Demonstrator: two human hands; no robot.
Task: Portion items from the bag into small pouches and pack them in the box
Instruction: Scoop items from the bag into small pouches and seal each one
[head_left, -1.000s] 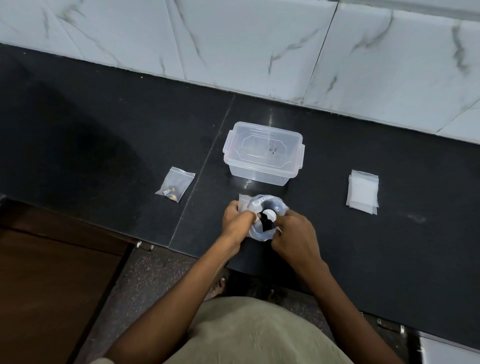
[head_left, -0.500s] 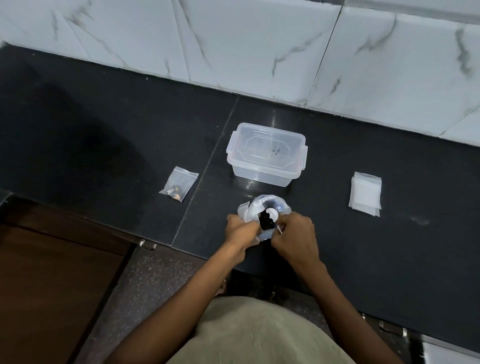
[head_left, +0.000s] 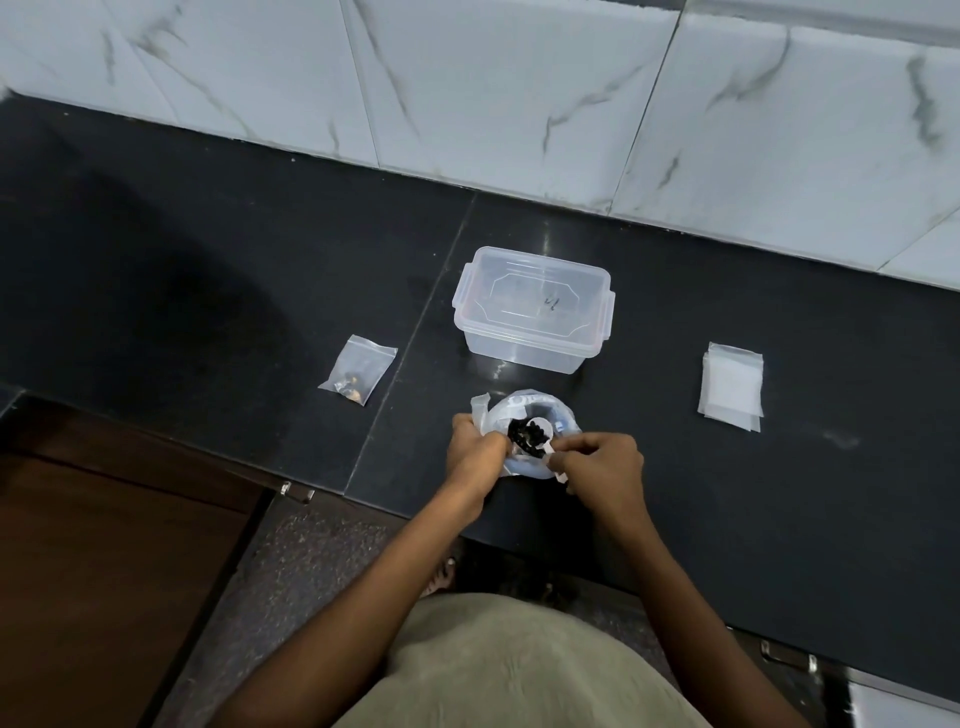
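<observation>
Since a second ago, both hands have slid toward the near edge of the bag (head_left: 524, 410), and dark items (head_left: 527, 439) now show heaped at its mouth beside a small white scoop-like piece (head_left: 542, 427).

A person works at a black stone counter (head_left: 779, 493). The left hand (head_left: 475, 451), fingers curled, grips the bag's rim at 9 o'clock. The right hand (head_left: 597, 460), at the bag's 4 o'clock, pinches something thin and pale, probably a pouch or the scoop's handle; which one cannot be told.

The clear box (head_left: 532, 312) stands lidded just beyond the bag at 12 o'clock. One filled pouch (head_left: 358, 370) lies apart at the bag's 10 o'clock, not yet boxed. A stack of empty pouches (head_left: 731, 385) waits well off at 2 o'clock.

Judging by the layout, the step in hand is drawing a portion from the bag. Done well, the left hand would hold the mouth wide and steady while the right lifts a modest load low over the opening, so strays fall back inside. The lid must come off before packing.

The bag's depth and remaining contents are hidden by its folds and the fingers. What the dark items are is too small to make out. Whether the box holds anything is unclear through the lid, which bears a small dark mark.
</observation>
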